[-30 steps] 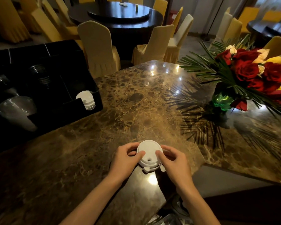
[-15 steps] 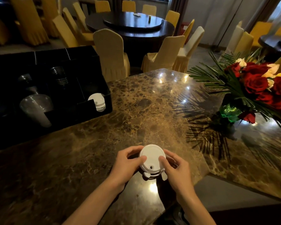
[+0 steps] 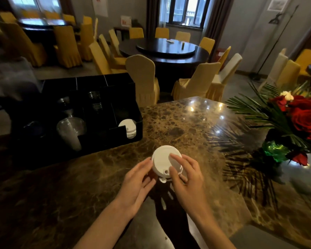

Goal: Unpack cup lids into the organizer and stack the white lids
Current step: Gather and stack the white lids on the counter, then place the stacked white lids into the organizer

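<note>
Head view, lower centre of the frame: one small stack of white lids [image 3: 166, 163], held just above the marble surface [image 3: 196, 126] between both hands. Left hand [image 3: 137, 182] cups the stack's left edge, fingers curled round the rim, apparently to square the lids up. Right hand [image 3: 186, 174] grips the right edge, with thumb and forefinger laid across the top lid, probably pressing it down so that it nests. Top lid shows its sip hole toward the bottom of the frame; a tab projects from beneath the stack. How many lids the stack holds cannot be counted from here.

Left of centre: one black organizer [image 3: 126, 133], divided into compartments, standing on the same surface. Its nearest right-hand compartment holds a second stack of white lids [image 3: 128, 129], set on edge, which suggests the place meant for the held stack. Compartments further left hold clear plastic cups [image 3: 70, 132] lying on their sides; the back compartments are too dark to itemise with confidence.

Right edge of the frame: one arrangement of red roses [image 3: 302, 119] with palm fronds in a green vase [image 3: 274, 150], well apart from the hands.

Upper frame: round dining table [image 3: 164, 49] ringed by yellow-covered chairs [image 3: 142, 76].
</note>
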### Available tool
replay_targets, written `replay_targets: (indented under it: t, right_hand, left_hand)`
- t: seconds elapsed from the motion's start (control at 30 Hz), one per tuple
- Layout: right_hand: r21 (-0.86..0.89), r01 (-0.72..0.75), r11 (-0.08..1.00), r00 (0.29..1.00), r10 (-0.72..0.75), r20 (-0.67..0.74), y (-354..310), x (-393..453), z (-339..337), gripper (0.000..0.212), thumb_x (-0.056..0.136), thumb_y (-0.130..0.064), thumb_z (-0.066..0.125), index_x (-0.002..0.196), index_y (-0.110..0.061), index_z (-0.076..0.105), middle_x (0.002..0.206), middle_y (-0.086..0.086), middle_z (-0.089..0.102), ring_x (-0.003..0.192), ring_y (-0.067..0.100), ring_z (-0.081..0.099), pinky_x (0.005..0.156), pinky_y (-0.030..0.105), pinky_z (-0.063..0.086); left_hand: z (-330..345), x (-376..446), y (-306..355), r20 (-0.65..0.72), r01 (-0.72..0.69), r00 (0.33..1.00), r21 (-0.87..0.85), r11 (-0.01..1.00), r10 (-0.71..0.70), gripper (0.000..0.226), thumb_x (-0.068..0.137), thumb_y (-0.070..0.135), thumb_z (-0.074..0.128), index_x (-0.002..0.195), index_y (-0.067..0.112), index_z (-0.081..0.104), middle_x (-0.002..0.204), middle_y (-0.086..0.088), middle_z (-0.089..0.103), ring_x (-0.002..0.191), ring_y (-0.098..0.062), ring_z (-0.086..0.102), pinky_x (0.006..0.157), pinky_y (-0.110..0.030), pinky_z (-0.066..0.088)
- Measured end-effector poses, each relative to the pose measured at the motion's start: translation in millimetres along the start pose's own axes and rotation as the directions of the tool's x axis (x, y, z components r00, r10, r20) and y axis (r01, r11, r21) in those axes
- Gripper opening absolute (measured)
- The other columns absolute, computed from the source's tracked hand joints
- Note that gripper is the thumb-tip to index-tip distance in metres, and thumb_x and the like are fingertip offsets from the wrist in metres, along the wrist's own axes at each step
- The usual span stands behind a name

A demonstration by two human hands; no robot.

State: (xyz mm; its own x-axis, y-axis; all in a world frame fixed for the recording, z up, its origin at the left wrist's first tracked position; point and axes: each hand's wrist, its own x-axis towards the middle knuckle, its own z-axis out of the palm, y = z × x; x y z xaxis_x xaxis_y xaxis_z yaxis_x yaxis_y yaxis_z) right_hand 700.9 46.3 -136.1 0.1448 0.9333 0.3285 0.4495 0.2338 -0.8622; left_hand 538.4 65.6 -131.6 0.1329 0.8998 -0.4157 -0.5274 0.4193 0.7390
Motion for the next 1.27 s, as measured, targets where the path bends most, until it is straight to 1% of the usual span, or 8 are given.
replay_targets:
  t: [0.17, 0.27, 0.43, 0.63, 0.8, 1.0, 1.17, 1.27]
  right_hand:
    - [-0.135, 0.243, 0.961, 0.964, -0.222, 0.148, -11, 30, 4, 0.055, 0.086, -0.037, 0.079, 0.137, -0.045, 0.059, 0.153, -0.013, 0.032, 0.136, -0.015, 0.032, 0.100, 0.003, 0.039]
    - [-0.126, 0.325, 0.937, 0.938, -0.303, 0.167, -18, 54, 8, 0.054, 0.087, -0.036, 0.078, 0.138, -0.037, 0.061, 0.154, -0.005, 0.038, 0.138, -0.001, 0.042, 0.104, 0.014, 0.045]
    - [-0.080, 0.383, 0.920, 0.916, -0.366, 0.166, -27, 94, 21, 0.047, 0.087, -0.051, 0.068, 0.131, -0.036, 0.066, 0.146, -0.005, 0.045, 0.135, -0.009, 0.041, 0.103, 0.009, 0.042]
    - [-0.024, 0.345, 0.938, 0.930, -0.338, 0.147, -27, 133, 43, 0.039, 0.085, -0.045, 0.077, 0.122, -0.045, 0.068, 0.142, -0.008, 0.050, 0.134, 0.010, 0.050, 0.097, 0.043, 0.058]
    - [-0.009, 0.381, 0.925, 0.917, -0.376, 0.137, -23, 156, 63, 0.029, 0.086, -0.034, 0.079, 0.114, -0.036, 0.073, 0.143, -0.005, 0.050, 0.133, -0.005, 0.046, 0.099, 0.037, 0.057]
    - [-0.036, 0.444, 0.895, 0.881, -0.429, 0.202, -16, 184, 79, 0.025, 0.092, -0.034, 0.073, 0.116, -0.026, 0.072, 0.143, -0.002, 0.050, 0.133, -0.011, 0.042, 0.101, 0.007, 0.040]
    - [-0.028, 0.461, 0.887, 0.841, -0.427, 0.334, -10, 199, 98, 0.028, 0.097, -0.045, 0.064, 0.120, -0.029, 0.069, 0.151, -0.001, 0.043, 0.137, 0.010, 0.048, 0.104, 0.023, 0.047]
    - [-0.067, 0.517, 0.853, 0.797, -0.451, 0.402, -4, 204, 110, 0.025, 0.100, -0.040, 0.063, 0.122, -0.028, 0.067, 0.153, 0.003, 0.043, 0.136, 0.018, 0.051, 0.103, 0.033, 0.052]
  left_hand:
    - [0, 3, 29, 0.037, 0.009, 0.999, -0.187, 0.982, -0.002, 0.035, 0.096, 0.026, 0.063, 0.131, 0.022, 0.066, 0.130, -0.012, 0.068, 0.121, -0.027, 0.064, 0.111, -0.043, 0.044]
    - [0, 7, 47, 0.048, -0.019, 0.998, -0.246, 0.969, 0.031, 0.036, 0.095, 0.022, 0.062, 0.131, 0.021, 0.066, 0.131, -0.014, 0.067, 0.124, -0.028, 0.061, 0.114, -0.045, 0.040]
    - [-1, 15, 75, 0.050, -0.081, 0.994, -0.273, 0.959, 0.098, 0.036, 0.085, 0.027, 0.067, 0.119, 0.022, 0.074, 0.127, -0.018, 0.068, 0.124, -0.030, 0.058, 0.107, -0.044, 0.044]
    - [-8, 37, 97, 0.057, -0.081, 0.993, -0.263, 0.961, 0.100, 0.039, 0.098, 0.031, 0.053, 0.134, 0.025, 0.063, 0.141, -0.018, 0.057, 0.132, -0.033, 0.051, 0.117, -0.049, 0.033]
    - [-5, 52, 105, 0.067, -0.069, 0.993, -0.328, 0.942, 0.096, 0.062, 0.082, 0.029, 0.067, 0.142, 0.027, 0.055, 0.144, -0.022, 0.051, 0.133, -0.034, 0.050, 0.120, -0.050, 0.028]
    - [-9, 68, 93, 0.052, -0.046, 0.995, -0.519, 0.854, 0.085, 0.066, 0.088, 0.032, 0.058, 0.150, 0.019, 0.042, 0.147, -0.020, 0.050, 0.139, -0.038, 0.042, 0.122, -0.053, 0.021]
    - [-20, 75, 79, 0.039, 0.005, 0.999, -0.712, 0.702, 0.033, 0.071, 0.090, 0.046, 0.053, 0.151, 0.011, 0.038, 0.151, -0.015, 0.048, 0.148, -0.034, 0.026, 0.119, -0.055, 0.021]
    - [-23, 80, 72, 0.021, -0.003, 0.999, -0.782, 0.623, 0.031, 0.075, 0.084, 0.049, 0.058, 0.146, 0.011, 0.043, 0.141, -0.018, 0.057, 0.140, -0.039, 0.036, 0.109, -0.058, 0.032]
